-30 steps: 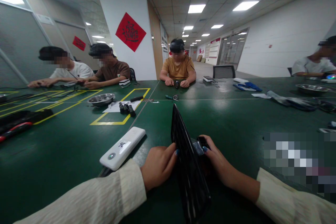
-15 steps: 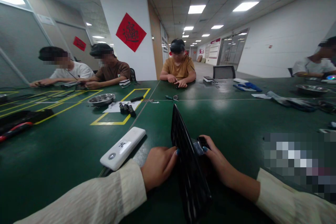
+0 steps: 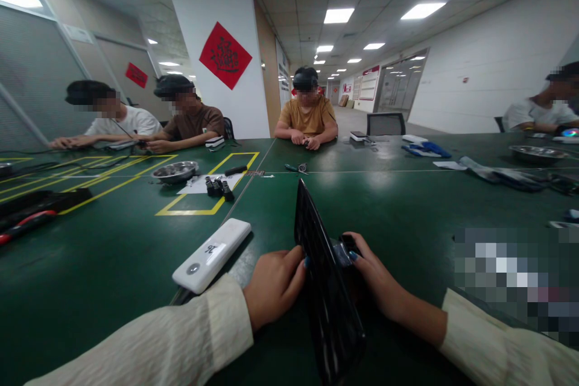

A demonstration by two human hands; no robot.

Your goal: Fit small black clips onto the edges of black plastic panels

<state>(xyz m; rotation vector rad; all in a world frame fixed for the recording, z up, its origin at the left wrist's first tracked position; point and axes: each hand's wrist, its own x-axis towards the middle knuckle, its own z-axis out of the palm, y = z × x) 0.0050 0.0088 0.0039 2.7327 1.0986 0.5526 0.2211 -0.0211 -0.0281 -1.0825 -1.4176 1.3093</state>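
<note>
A thin black panel (image 3: 326,274) stands upright on edge between my hands, its left face ribbed or slotted. My left hand (image 3: 277,284) is closed, with thumb and index finger pinched against that face; anything between the fingertips is hidden. On the panel's other side, my right hand (image 3: 379,280) grips a small black part (image 3: 350,243) with a clear, shiny piece (image 3: 341,254) against the panel. The panel hides some of the right fingers. Left of my left hand lies a white power bank (image 3: 212,256) with a small display.
A green table (image 3: 389,193) spreads out ahead. Beyond the panel are several black clips (image 3: 219,187), a metal bowl (image 3: 175,172) and pliers (image 3: 296,167). A black-and-red item (image 3: 31,224) lies far left. Co-workers (image 3: 306,111) sit around the table; the right foreground is pixelated.
My left index finger has lifted slightly at the panel's face. The panel and my right hand look almost still. Across the table, the co-worker's hands have drawn closer together.
</note>
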